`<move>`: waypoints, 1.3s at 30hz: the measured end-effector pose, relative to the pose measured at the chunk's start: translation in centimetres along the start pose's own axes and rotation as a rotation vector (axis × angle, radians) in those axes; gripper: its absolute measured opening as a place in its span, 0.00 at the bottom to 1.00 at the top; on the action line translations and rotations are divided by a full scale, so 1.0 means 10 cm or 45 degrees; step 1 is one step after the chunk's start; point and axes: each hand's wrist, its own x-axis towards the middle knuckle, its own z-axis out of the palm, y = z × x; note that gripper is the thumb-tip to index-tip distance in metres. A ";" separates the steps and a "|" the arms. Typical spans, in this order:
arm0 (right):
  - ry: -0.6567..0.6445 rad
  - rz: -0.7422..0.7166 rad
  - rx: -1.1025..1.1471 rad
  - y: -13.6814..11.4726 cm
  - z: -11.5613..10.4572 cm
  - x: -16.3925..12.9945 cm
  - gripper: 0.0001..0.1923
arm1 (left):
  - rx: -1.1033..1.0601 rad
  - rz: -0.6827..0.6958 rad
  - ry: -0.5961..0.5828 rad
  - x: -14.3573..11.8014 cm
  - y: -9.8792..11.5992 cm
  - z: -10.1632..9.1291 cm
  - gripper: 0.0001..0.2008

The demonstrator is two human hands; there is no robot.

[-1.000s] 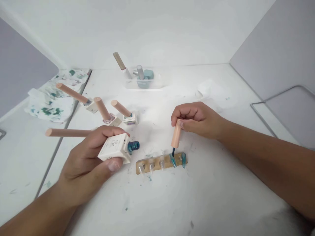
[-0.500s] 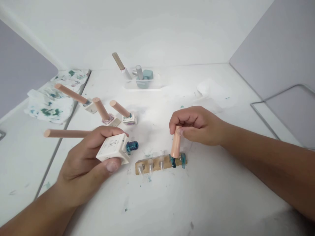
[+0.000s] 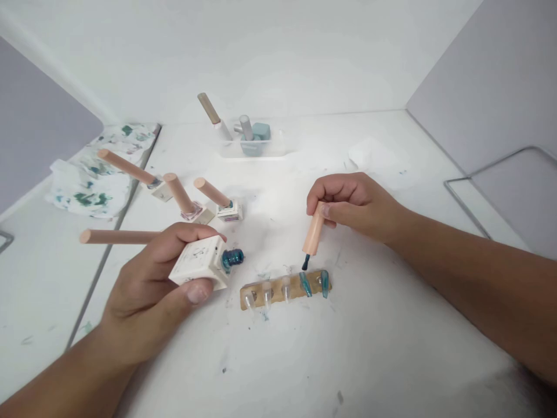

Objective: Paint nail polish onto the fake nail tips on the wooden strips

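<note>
My left hand (image 3: 152, 290) is closed round a white nail polish bottle (image 3: 198, 261), tilted so that its uncapped neck, smeared with dark teal, points right. In my right hand (image 3: 352, 203) the fingers pinch the peach cap of a nail polish brush (image 3: 313, 233). Its dark, wet bristles point down, just above a brown strip (image 3: 274, 294) that carries several false nail tips. The two tips at the strip's right end, a teal nail tip (image 3: 305, 284) and another teal nail tip (image 3: 324, 284), are coated. Those on the left, such as a clear nail tip (image 3: 267, 295), look transparent.
Several peach-capped bottles (image 3: 187, 200) stand at the left beyond my left hand. Behind them lies a paint-stained cloth (image 3: 87, 188). A clear tray (image 3: 252, 150) with small bottles sits at the back, and a white tissue (image 3: 369, 159) at the right.
My right hand has lifted the brush up and away from the second nail tip from the right, whose teal coat now shows. My left hand with the bottle has barely moved.
</note>
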 end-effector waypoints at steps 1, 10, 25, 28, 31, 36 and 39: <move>-0.030 -0.017 0.026 -0.02 0.01 -0.01 0.08 | 0.004 -0.005 0.000 0.00 0.00 0.00 0.14; -0.159 -0.162 -0.180 -0.08 0.11 -0.10 0.08 | 0.012 0.001 -0.024 0.01 0.01 0.01 0.14; 0.062 -0.102 -0.316 0.03 0.06 -0.05 0.07 | -0.026 0.032 -0.065 0.00 -0.01 0.00 0.15; 0.078 -0.063 -0.252 0.01 0.06 -0.04 0.07 | -0.025 0.053 -0.073 0.00 -0.04 0.00 0.15; 0.067 -0.047 -0.105 -0.04 0.06 -0.06 0.08 | -0.018 0.067 -0.074 0.00 -0.04 0.00 0.15; -0.096 -0.164 -0.086 -0.09 0.09 -0.10 0.08 | -0.022 0.074 -0.094 0.02 0.00 0.02 0.14; -0.086 -0.212 -0.198 -0.07 0.10 -0.10 0.08 | -0.004 0.078 -0.087 0.04 0.01 0.03 0.14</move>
